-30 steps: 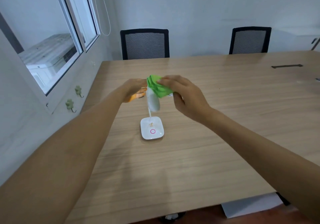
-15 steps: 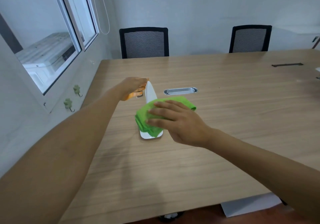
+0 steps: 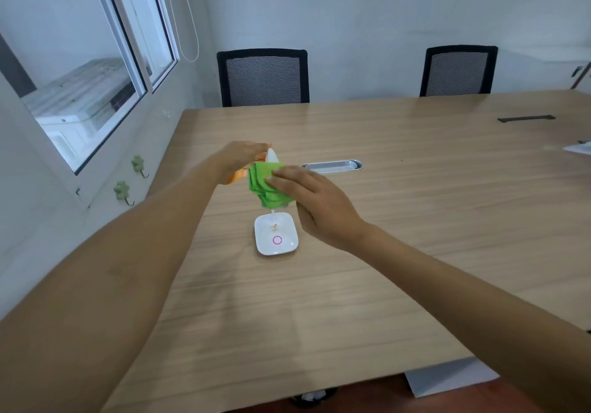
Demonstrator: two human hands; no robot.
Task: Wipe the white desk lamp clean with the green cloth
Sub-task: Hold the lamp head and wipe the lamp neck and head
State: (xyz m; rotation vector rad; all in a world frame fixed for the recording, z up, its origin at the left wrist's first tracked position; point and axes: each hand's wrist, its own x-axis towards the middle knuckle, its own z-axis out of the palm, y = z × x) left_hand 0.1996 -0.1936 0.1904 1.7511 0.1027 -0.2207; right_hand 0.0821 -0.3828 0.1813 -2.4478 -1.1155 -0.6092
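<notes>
Worktop: light wood-grain surface, spans most of the view; its left edge runs along the wall under the window.
White desk lamp: stands on the worktop, left of centre. Square white base with rounded corners, pink ring marked near its front edge, a small brownish speck behind the ring. A thin white stem rises from the rear of the base; the head's white tip shows just above the cloth. Most of the head is hidden.
Green cloth: bunched and folded, draped over the lamp head above the base, clear of the worktop.
Right hand: fingers extended and close together, lying flat on the cloth's right side, pressing it against the lamp head. Thumb position cannot be told.
Left hand: curled around the upper lamp from the left, touching the cloth's left edge. Something orange shows under the palm; what it is cannot be told. Fingertips hidden behind lamp and cloth.
Forearms: both bare, reaching in from the lower corners.
Cable tray: oblong metal recess in the worktop, just right of the hands, beyond the lamp.
Chairs: two black mesh-backed, one behind the lamp, one to the right, both at the far edge.
Wall hooks: two green clover-shaped, below the window.
</notes>
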